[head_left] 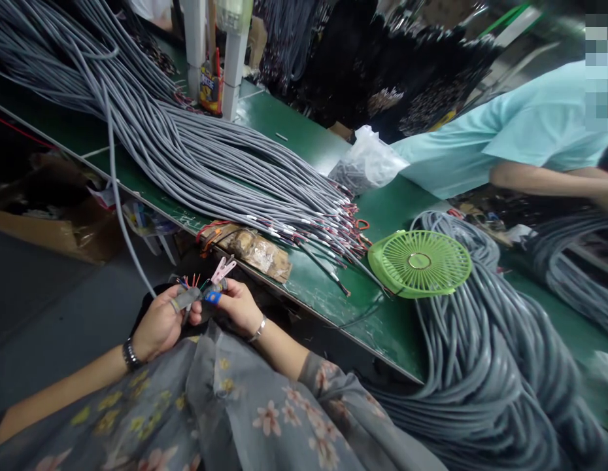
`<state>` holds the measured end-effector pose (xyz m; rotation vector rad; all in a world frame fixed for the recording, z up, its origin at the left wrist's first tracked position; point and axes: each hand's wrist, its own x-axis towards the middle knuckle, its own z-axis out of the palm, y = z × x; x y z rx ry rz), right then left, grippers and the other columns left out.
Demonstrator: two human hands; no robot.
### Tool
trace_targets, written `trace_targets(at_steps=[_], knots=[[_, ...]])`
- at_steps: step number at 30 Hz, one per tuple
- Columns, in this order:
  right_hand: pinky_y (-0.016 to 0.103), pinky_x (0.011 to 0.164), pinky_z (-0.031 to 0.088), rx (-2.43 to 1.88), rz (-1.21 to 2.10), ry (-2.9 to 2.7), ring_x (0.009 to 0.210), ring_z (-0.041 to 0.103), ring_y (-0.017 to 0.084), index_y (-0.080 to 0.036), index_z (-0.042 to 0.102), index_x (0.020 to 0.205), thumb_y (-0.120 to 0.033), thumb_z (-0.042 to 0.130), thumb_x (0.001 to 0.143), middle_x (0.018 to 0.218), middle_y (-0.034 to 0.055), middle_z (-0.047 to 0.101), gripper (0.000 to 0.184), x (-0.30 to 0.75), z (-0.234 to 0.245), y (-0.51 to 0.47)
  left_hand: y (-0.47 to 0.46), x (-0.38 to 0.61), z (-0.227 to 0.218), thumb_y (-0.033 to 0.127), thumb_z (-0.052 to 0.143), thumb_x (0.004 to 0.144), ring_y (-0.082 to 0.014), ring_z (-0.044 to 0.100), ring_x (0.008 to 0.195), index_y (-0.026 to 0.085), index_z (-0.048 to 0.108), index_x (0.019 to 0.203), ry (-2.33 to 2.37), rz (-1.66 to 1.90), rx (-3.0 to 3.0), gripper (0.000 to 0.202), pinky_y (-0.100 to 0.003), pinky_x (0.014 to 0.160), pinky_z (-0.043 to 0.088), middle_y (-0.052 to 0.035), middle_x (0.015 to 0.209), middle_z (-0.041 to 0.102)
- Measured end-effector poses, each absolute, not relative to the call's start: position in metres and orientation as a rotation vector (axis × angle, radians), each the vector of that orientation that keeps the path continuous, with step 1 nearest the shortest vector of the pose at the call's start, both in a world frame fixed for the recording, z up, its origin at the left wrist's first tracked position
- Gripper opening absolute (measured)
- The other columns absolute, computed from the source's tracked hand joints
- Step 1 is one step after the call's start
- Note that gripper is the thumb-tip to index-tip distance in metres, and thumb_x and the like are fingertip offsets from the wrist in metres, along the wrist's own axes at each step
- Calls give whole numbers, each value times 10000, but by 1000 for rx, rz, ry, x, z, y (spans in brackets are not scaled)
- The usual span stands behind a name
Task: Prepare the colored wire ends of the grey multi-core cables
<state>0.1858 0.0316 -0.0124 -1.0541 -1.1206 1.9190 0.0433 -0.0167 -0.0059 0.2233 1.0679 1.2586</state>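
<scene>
In front of my lap, my left hand [163, 322] is closed around the end of a grey cable [121, 219], which loops down from the bundle on the bench. Thin coloured wires [190, 282] fan out above its fingertips. Close beside it, my right hand [240, 307] pinches a small pink clip-like piece [222, 269], its two prongs pointing up; what lies inside the grip is partly hidden. Grey coverings wrap some fingertips, and a blue band [213, 297] shows at my right thumb. The two hands almost touch over the wires.
A thick bundle of grey cables [201, 154] lies along the green bench [382, 337], stripped ends rightward. A taped cardboard piece [265, 255] sits at the edge. Beyond are a green fan [419, 261], a plastic bag [370, 160], more cables [490, 366] and another person's arm [539, 182].
</scene>
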Motion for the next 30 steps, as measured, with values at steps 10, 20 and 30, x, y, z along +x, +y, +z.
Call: trace_targets(at_steps=[10,20,30], knots=[[202,474,470,-1064,2075,-927,521,468,61,-169,601,767,-480,910,479,667,-37,593,525,185,-16,39,-19,44,0,357,942,347,-100,501,440,131,630,589,1057,1233,287,455,-211,407,430,-9,485,590],[214,520,464,-1027,2134,-957,507,499,64,-157,624,745,-416,943,466,608,-42,601,496,185,-26,40,-20,42,-4,347,932,399,-100,496,430,132,623,589,1015,1184,332,422,-210,397,418,-5,477,577],[182,486,421,-1001,2142,-930,484,493,53,-147,608,741,-413,952,471,589,-41,591,512,178,-22,41,-19,42,3,444,949,312,-87,474,395,130,675,613,1023,1110,375,514,-196,385,400,-27,492,611]])
